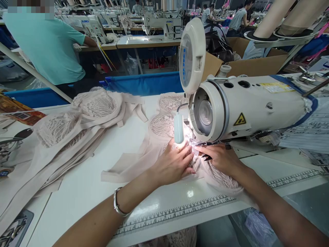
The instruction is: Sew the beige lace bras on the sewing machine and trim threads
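Note:
My left hand (pixel 172 164) lies flat with fingers spread on a pale pink lace garment piece (pixel 159 128), pressing it to the table just left of the needle. My right hand (pixel 220 158) rests on the same fabric to the right of the needle, fingers stretched toward the presser foot, with a small dark tool (pixel 207 157), possibly snips, under the fingers. The white sewing machine (pixel 246 106) stands over both hands, and its small lamp (pixel 179 127) lights the fabric brightly.
A pile of pink lace pieces (pixel 74 127) lies at the left of the white table (pixel 84 192), which has a printed ruler (pixel 195 207) along its front edge. A person in a teal shirt (pixel 46 44) stands beyond. Cardboard box (pixel 257 63) behind the machine.

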A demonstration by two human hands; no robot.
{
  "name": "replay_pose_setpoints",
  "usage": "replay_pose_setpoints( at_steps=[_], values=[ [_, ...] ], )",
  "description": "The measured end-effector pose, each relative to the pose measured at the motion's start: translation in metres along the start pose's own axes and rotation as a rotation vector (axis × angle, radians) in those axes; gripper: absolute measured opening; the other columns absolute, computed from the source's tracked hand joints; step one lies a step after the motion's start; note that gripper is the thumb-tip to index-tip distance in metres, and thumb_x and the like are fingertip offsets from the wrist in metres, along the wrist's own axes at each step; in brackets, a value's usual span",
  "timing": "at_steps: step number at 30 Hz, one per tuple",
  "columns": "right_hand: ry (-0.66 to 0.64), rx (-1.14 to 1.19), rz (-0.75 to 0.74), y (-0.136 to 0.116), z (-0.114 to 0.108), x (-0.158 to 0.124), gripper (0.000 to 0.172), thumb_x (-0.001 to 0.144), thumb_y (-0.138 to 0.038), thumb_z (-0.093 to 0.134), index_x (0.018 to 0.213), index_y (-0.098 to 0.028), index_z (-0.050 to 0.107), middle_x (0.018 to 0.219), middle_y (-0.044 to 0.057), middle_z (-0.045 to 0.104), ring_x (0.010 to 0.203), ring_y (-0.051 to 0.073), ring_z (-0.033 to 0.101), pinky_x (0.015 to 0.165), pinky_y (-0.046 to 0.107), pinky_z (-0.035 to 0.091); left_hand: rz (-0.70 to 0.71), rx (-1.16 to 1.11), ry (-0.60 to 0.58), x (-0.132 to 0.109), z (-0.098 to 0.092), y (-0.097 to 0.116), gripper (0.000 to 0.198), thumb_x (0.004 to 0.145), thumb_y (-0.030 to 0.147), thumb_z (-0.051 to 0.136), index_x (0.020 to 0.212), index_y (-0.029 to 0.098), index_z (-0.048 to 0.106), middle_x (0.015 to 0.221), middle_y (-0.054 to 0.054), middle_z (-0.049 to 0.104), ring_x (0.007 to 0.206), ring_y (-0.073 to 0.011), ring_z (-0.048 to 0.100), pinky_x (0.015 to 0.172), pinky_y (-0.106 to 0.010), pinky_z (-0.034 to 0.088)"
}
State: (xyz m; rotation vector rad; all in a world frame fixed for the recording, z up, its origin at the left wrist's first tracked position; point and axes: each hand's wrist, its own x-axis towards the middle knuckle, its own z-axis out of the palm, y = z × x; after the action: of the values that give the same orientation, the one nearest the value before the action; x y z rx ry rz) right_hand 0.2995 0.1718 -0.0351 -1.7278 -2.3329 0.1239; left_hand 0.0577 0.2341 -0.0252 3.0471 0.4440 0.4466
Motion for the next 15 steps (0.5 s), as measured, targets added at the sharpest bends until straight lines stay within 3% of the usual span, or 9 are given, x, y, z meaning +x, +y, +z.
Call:
replay_pose_setpoints(
  at_steps=[3,6,9,12,15],
  values=[
    [-0.026,0.003,-0.002,0.002,-0.004,-0.002,0.05,0.086,-0.008,0.046,0.125,-0.029,0.067,0.1,0.001,0.078,0.09,0.019,0.069,0.078,0.029,0.052,0.005,-0.048,-0.026,0.001,0.0,0.0,0.058,0.108,0.053,0.02,0.124,0.012,0.059,0.135,-0.017,0.062,0.131,-0.0312,0.052,0.109,-0.054,0.025],
    [-0.01,-0.063,0.034,0.001,-0.013,-0.011,0.037,0.091,-0.022,0.055,0.127,-0.027,0.063,0.109,0.004,0.076,0.089,0.022,0.071,0.074,0.031,0.052,-0.011,-0.051,-0.046,0.001,0.0,0.0,0.059,0.107,0.055,0.021,0.127,0.013,0.057,0.128,-0.016,0.064,0.129,-0.0322,0.053,0.105,-0.053,0.028],
    [-0.012,-0.111,0.028,-0.001,-0.02,-0.024,0.039,0.089,-0.032,0.064,0.127,-0.022,0.059,0.111,0.007,0.076,0.084,0.025,0.071,0.068,0.033,0.051,-0.017,-0.018,-0.041,0.002,0.001,0.002,0.056,0.106,0.055,0.025,0.127,0.014,0.057,0.122,-0.015,0.065,0.13,-0.0333,0.051,0.103,-0.052,0.029],
    [0.08,-0.145,-0.064,-0.002,-0.019,-0.034,0.032,0.088,-0.013,0.054,0.117,-0.021,0.064,0.095,0.004,0.077,0.076,0.021,0.07,0.064,0.029,0.047,-0.028,-0.003,-0.033,0.002,0.002,0.004,0.056,0.107,0.054,0.026,0.129,0.012,0.055,0.125,-0.016,0.065,0.131,-0.0332,0.051,0.103,-0.051,0.029],
    [0.176,-0.16,-0.222,-0.004,-0.016,-0.038,0.051,0.08,0.003,0.042,0.117,-0.022,0.067,0.076,-0.001,0.071,0.065,0.015,0.064,0.061,0.026,0.043,-0.039,-0.006,-0.029,0.001,0.002,0.006,0.058,0.107,0.053,0.025,0.136,0.009,0.05,0.128,-0.017,0.064,0.131,-0.0316,0.051,0.104,-0.05,0.029]
  ],
)
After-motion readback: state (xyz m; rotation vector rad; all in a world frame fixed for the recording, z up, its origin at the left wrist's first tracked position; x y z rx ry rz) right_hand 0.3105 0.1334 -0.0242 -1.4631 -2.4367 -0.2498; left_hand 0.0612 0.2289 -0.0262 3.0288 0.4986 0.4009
